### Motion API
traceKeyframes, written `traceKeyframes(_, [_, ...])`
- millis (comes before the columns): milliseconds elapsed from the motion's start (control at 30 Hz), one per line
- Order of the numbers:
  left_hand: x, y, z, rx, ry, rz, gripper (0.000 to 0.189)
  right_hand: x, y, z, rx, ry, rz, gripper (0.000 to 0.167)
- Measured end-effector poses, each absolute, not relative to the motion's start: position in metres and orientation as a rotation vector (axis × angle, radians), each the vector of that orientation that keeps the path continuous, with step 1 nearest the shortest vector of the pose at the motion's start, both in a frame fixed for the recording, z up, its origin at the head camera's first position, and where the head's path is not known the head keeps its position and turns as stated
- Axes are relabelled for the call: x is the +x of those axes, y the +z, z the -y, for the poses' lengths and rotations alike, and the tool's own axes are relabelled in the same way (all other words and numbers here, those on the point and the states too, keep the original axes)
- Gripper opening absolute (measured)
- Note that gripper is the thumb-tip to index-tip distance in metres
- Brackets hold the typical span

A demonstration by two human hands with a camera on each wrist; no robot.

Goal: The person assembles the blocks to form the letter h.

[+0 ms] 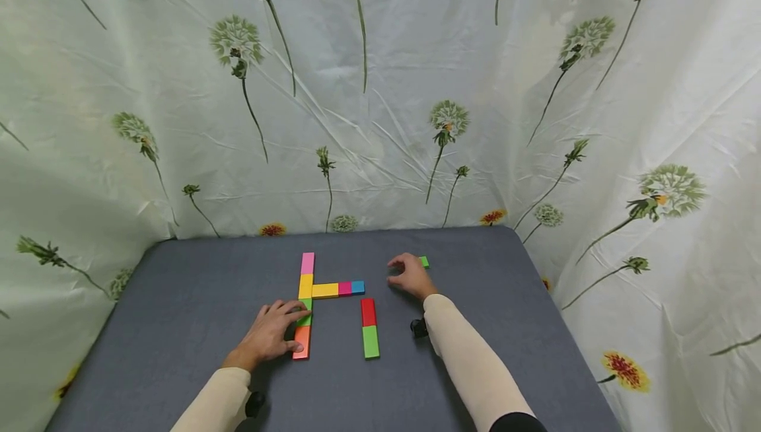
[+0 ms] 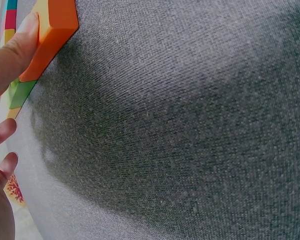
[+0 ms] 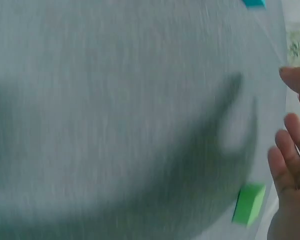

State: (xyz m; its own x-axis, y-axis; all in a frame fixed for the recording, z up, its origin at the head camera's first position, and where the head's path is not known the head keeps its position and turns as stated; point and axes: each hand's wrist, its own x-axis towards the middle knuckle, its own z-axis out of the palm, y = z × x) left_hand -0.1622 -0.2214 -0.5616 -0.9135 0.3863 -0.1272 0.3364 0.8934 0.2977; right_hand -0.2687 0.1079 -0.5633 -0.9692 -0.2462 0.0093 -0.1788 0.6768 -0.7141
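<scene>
My left hand (image 1: 269, 333) rests at the lower part of a column of coloured blocks. Its thumb touches the orange block (image 1: 302, 342) at the near end, and its other fingers reach over the green block (image 1: 306, 313) just beyond. Further up that column lie a yellow block (image 1: 306, 285) and a pink block (image 1: 307, 263). My right hand (image 1: 411, 276) hovers over the cloth to the right, thumb and fingers apart, holding nothing. Close beside it sits a small green block (image 3: 249, 204), partly hidden by the hand in the head view.
From the column's yellow block a row runs right: a yellow block (image 1: 325, 290), a magenta block (image 1: 345, 288) and a blue block (image 1: 358, 287). Below its end, a red block (image 1: 368, 312) meets another green block (image 1: 371, 342). A flowered curtain (image 1: 380, 121) hangs behind the grey table (image 1: 178, 326).
</scene>
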Motion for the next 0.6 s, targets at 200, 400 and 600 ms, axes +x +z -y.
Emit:
traceKeyframes(200, [-0.162,-0.562,0.222,0.546,0.402,-2.879,0.067,-0.273,-0.564,-0.136,-0.191,-1.156,-2.922,0.024])
traceKeyframes(400, [-0.163,-0.562,0.222,0.547,0.420,-2.880,0.067,-0.276,-0.566,-0.154,-0.131,-1.128,-2.933,0.031])
traceKeyframes(600, [-0.163,-0.562,0.221,0.539,0.417,-2.879,0.067,-0.281,-0.566,-0.164,-0.098,-1.103,-2.857,0.035])
